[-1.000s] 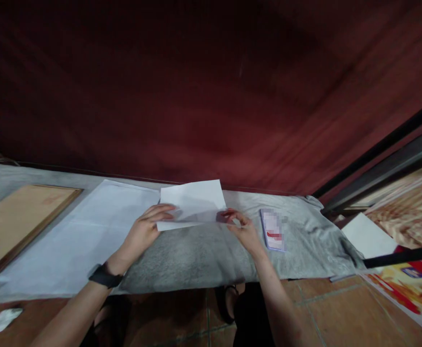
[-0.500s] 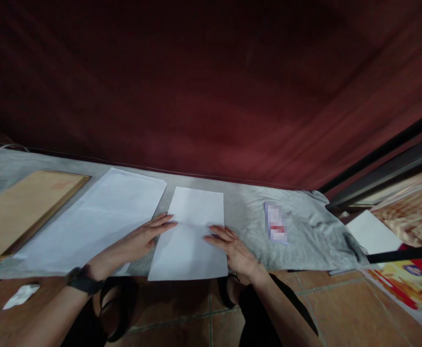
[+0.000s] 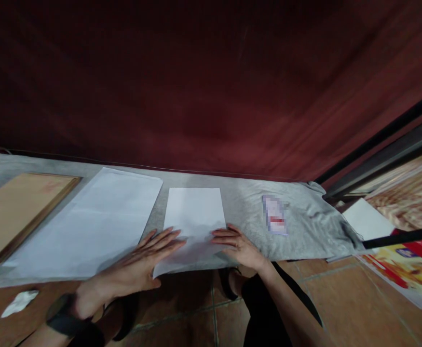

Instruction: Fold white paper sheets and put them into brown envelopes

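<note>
A small white sheet of paper [image 3: 195, 207] lies upright in front of me on the grey cloth. My left hand [image 3: 145, 260] rests its outstretched fingers over the sheet's left edge, thumb lower down near the bottom corner. On the opposite edge my right hand [image 3: 240, 246] lays its extended fingers on the paper. The sheet's near edge slants up toward the right hand; whether it is lifted or curled there I cannot tell. Left of it is a stack of larger white sheets [image 3: 95, 217], close beside my left hand.
A pile of brown paper or card [image 3: 19, 207] lies at the far left. A blurred-out purple and white item [image 3: 276, 214] is on the grey cloth [image 3: 305, 231] to the right. Beyond stand a dark red hanging [image 3: 211, 96], a black bar [image 3: 406, 237] and a colourful box [image 3: 406, 274].
Both hands have slid toward me along the sheet, the left one more so. The sheet's near right part has changed shape, and the view has shifted slightly.
</note>
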The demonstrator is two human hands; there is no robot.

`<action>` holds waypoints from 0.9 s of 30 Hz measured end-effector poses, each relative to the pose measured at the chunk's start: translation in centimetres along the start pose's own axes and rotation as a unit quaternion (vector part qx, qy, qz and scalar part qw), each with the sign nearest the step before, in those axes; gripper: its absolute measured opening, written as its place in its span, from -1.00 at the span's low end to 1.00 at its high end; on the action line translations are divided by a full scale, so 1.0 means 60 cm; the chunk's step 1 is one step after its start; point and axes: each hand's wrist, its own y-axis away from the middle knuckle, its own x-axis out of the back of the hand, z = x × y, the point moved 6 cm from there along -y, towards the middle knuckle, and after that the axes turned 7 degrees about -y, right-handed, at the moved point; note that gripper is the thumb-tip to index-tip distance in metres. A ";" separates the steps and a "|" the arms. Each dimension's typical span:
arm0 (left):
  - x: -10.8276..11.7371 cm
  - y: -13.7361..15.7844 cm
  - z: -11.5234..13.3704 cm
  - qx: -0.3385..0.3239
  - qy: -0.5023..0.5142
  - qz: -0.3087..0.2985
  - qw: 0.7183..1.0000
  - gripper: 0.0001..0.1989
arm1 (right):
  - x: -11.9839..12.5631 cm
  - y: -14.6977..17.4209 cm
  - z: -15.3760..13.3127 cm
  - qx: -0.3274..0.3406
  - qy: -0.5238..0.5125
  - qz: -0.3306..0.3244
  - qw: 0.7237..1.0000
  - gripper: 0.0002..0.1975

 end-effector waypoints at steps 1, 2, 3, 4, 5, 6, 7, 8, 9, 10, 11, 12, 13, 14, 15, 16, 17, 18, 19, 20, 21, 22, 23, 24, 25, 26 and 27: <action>0.003 -0.002 -0.002 -0.005 0.011 0.010 1.000 -0.20 | 0.002 0.001 0.003 -0.003 -0.013 -0.004 1.000 -0.65; 0.007 -0.004 -0.007 -0.006 0.024 0.021 0.999 -0.32 | 0.004 0.001 0.006 -0.005 -0.024 -0.011 1.000 -0.67; 0.009 -0.007 -0.012 -0.004 0.038 0.030 0.999 -0.42 | 0.004 0.001 0.008 -0.007 -0.033 -0.017 0.999 -0.70; 0.011 -0.010 -0.019 -0.001 0.054 0.040 0.998 -0.50 | 0.005 0.001 0.010 -0.009 -0.043 -0.019 0.999 -0.73; 0.012 -0.014 -0.025 0.006 0.073 0.052 0.996 -0.58 | 0.006 -0.001 0.013 -0.012 -0.056 -0.015 0.998 -0.76; 0.013 -0.017 -0.031 0.015 0.096 0.066 0.993 -0.65 | 0.007 -0.003 0.016 -0.015 -0.073 -0.005 0.997 -0.78; 0.014 -0.021 -0.038 0.031 0.127 0.082 0.988 -0.71 | 0.009 -0.006 0.020 -0.019 -0.095 0.012 0.995 -0.80; 0.015 -0.024 -0.045 0.059 0.165 0.098 0.980 -0.74 | 0.011 -0.009 0.025 -0.025 -0.124 0.032 0.991 -0.79; 0.014 -0.027 -0.054 0.096 0.208 0.112 0.967 -0.72 | 0.012 -0.013 0.032 -0.038 -0.155 0.055 0.986 -0.76; 0.012 -0.029 -0.062 0.137 0.253 0.122 0.950 -0.68 | 0.014 -0.018 0.042 -0.056 -0.185 0.080 0.978 -0.72; 0.011 -0.031 -0.068 0.175 0.297 0.130 0.930 -0.63 | 0.016 -0.022 0.051 -0.076 -0.208 0.107 0.969 -0.69; 0.009 -0.034 -0.073 0.205 0.334 0.135 0.910 -0.58 | 0.018 -0.027 0.061 -0.096 -0.220 0.133 0.962 -0.66; 0.009 -0.037 -0.075 0.227 0.364 0.140 0.892 -0.55 | 0.022 -0.032 0.069 -0.114 -0.222 0.160 0.955 -0.64; 0.010 -0.040 -0.076 0.242 0.387 0.148 0.877 -0.54 | 0.026 -0.038 0.076 -0.129 -0.214 0.186 0.950 -0.64; 0.011 -0.043 -0.077 0.254 0.405 0.157 0.864 -0.52 | 0.030 -0.043 0.080 -0.140 -0.201 0.210 0.947 -0.63; 0.012 -0.046 -0.079 0.267 0.415 0.166 0.854 -0.51 | 0.034 -0.049 0.082 -0.149 -0.184 0.226 0.945 -0.64; 0.012 -0.049 -0.080 0.280 0.420 0.172 0.846 -0.50 | 0.038 -0.055 0.083 -0.158 -0.163 0.237 0.944 -0.65; 0.011 -0.051 -0.081 0.292 0.421 0.178 0.840 -0.50 | 0.041 -0.060 0.083 -0.169 -0.137 0.244 0.945 -0.66; 0.011 -0.053 -0.083 0.303 0.416 0.185 0.837 -0.49 | 0.043 -0.065 0.081 -0.180 -0.104 0.247 0.946 -0.68; 0.010 -0.054 -0.085 0.314 0.407 0.188 0.837 -0.50 | 0.045 -0.069 0.079 -0.193 -0.067 0.248 0.947 -0.70; 0.010 -0.056 -0.086 0.325 0.393 0.191 0.839 -0.51 | 0.046 -0.072 0.076 -0.206 -0.027 0.248 0.946 -0.71; 0.011 -0.057 -0.088 0.335 0.375 0.192 0.843 -0.54 | 0.047 -0.075 0.073 -0.219 0.010 0.247 0.944 -0.72; 0.013 -0.059 -0.090 0.344 0.354 0.190 0.849 -0.57 | 0.048 -0.077 0.070 -0.230 0.042 0.245 0.941 -0.72; 0.015 -0.061 -0.091 0.353 0.329 0.184 0.856 -0.61 | 0.048 -0.080 0.067 -0.238 0.069 0.242 0.938 -0.73; 0.017 -0.063 -0.093 0.363 0.303 0.175 0.864 -0.64 | 0.048 -0.083 0.065 -0.245 0.092 0.237 0.935 -0.74; 0.020 -0.066 -0.095 0.373 0.277 0.165 0.870 -0.66 | 0.048 -0.086 0.062 -0.254 0.111 0.233 0.932 -0.74; 0.023 -0.068 -0.096 0.382 0.253 0.155 0.875 -0.68 | 0.047 -0.090 0.061 -0.264 0.129 0.229 0.928 -0.74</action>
